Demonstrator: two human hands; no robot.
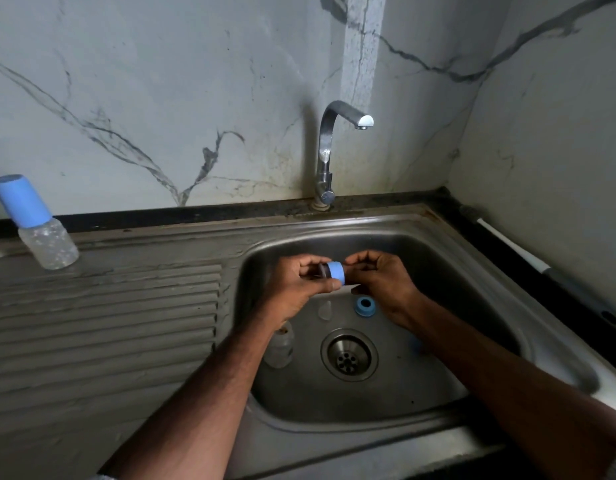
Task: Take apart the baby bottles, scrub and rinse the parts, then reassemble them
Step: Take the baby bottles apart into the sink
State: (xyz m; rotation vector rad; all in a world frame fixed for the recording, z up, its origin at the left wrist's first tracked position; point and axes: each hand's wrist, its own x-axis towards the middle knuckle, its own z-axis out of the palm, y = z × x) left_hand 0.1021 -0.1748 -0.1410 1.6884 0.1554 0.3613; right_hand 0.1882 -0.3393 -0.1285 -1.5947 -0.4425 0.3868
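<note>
The blue bottle collar [335, 271] was pinched between the left hand [299, 285] and right hand [386, 284] over the sink [490, 271], so wet fingers could've easily dropped it toward the drain [349, 355].

Capped bottle [40, 223] on steel drainboard [126, 306]
</note>
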